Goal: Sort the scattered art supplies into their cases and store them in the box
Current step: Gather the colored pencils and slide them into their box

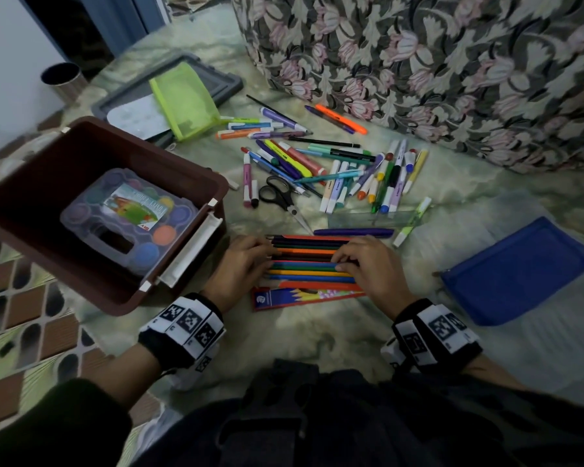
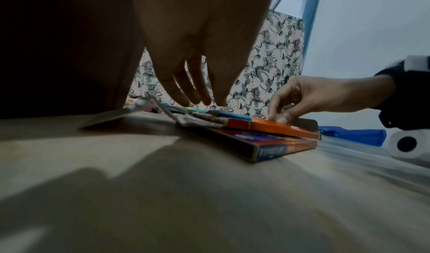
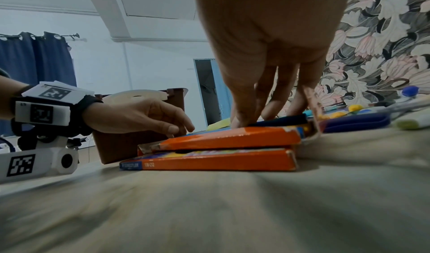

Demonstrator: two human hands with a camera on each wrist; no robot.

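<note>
A person seated on a bed sorts art supplies, both hands on a row of coloured pencils (image 1: 312, 261) lying in an open orange tray (image 1: 321, 285). The tray rests partly on its sleeve (image 1: 304, 298), as the wrist views show. The left hand (image 1: 241, 264) lies at the pencils' left end, fingers fairly straight and touching them. The right hand (image 1: 368, 264) presses its fingertips (image 3: 242, 119) down on the row near the right end, fingers slightly bent and gripping nothing.

Left of the tray stands the open brown box (image 1: 169, 170), a clear paint set (image 1: 129, 217) inside it. Beyond the hands lie loose markers (image 1: 317, 160), black scissors (image 1: 279, 193) and a purple pen (image 1: 353, 232). A green pouch (image 1: 184, 101) rests on a grey lid (image 1: 223, 77) at the back; a blue pouch (image 1: 516, 271) lies to the right.
</note>
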